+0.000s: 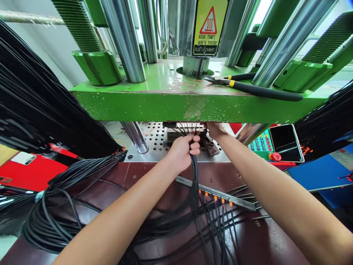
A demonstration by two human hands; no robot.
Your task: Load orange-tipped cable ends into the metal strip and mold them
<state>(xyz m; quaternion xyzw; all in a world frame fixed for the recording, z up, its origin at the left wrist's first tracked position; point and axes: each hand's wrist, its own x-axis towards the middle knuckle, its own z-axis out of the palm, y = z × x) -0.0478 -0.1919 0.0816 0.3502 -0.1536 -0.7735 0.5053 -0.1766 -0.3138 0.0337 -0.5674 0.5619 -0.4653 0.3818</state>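
Note:
My left hand is closed around a bunch of black cables in front of the press opening. Above the fist the cable ends fan out toward a metal mould under the green press plate. My right hand reaches in beneath that plate at the mould's right side; its fingers are hidden by the plate's edge. A metal block with a bolt sits just below it. On the brown table, a metal bar carries several cables with orange ends.
The green press plate spans the view above my hands, with cutting pliers and a high-temperature sign over it. A coil of black cable lies left. A control panel with a red button stands right.

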